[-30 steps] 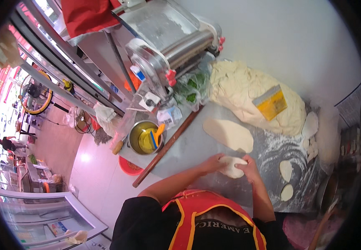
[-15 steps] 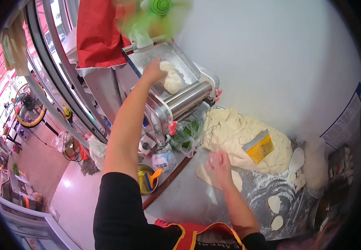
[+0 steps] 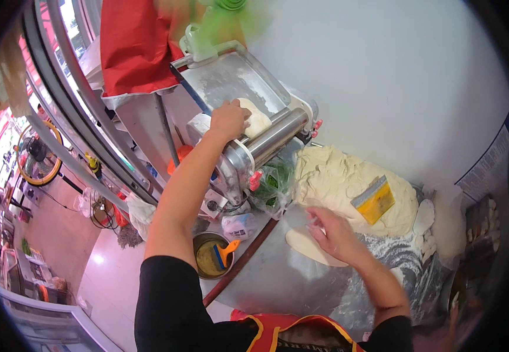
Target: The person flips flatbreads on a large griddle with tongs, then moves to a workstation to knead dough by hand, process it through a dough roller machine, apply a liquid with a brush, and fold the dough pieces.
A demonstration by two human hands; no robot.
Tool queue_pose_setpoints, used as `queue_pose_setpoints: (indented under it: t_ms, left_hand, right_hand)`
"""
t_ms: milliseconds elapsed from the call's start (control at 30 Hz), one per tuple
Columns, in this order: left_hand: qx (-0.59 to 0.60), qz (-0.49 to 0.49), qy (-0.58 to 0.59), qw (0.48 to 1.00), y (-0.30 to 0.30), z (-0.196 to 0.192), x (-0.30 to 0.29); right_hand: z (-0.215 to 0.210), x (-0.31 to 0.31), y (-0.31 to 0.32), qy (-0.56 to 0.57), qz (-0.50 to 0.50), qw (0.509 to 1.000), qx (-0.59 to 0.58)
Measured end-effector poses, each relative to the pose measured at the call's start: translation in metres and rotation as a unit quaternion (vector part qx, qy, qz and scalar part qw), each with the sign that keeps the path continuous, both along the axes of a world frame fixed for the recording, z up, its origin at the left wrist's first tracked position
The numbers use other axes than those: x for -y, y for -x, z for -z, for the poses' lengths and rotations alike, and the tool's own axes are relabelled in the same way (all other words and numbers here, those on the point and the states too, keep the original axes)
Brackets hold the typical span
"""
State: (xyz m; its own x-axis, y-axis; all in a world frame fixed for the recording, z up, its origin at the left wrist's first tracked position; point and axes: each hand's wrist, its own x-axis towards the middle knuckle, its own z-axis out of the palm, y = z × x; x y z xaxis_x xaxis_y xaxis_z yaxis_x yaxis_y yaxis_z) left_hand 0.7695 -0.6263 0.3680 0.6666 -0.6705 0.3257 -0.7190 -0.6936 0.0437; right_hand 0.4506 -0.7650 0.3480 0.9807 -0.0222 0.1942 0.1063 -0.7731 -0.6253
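On a flour-dusted steel table against a pale wall stands one dough roller machine, with a tiled floor and a fan off to the left. One big dough mound carries one yellow scraper. One flattened dough sheet lies just beside it, under the right hand, fingers spread and resting on it. The left hand, fingers curled, presses one dough piece at the rollers. One long rolling pin leans by one small pot. Several small dough discs lie at the right.
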Motion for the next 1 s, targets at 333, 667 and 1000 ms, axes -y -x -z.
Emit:
queue_pose_setpoints:
  t_ms: [333, 667, 1000]
  left_hand:
    - [0.044, 0.06, 0.01, 0.997, 0.002, -0.003, 0.01]
    - [0.107, 0.095, -0.025, 0.989, 0.0, -0.002, 0.024]
    - [0.025, 0.049, 0.013, 0.998, 0.009, -0.009, 0.012]
  right_hand:
    - [-0.12, -0.147, -0.061, 0.21, -0.198, 0.913, 0.288]
    - [-0.139, -0.114, -0.044, 0.186, -0.328, 0.919, 0.115]
    - [0.015, 0.045, -0.133, 0.067, -0.057, 0.979, -0.186]
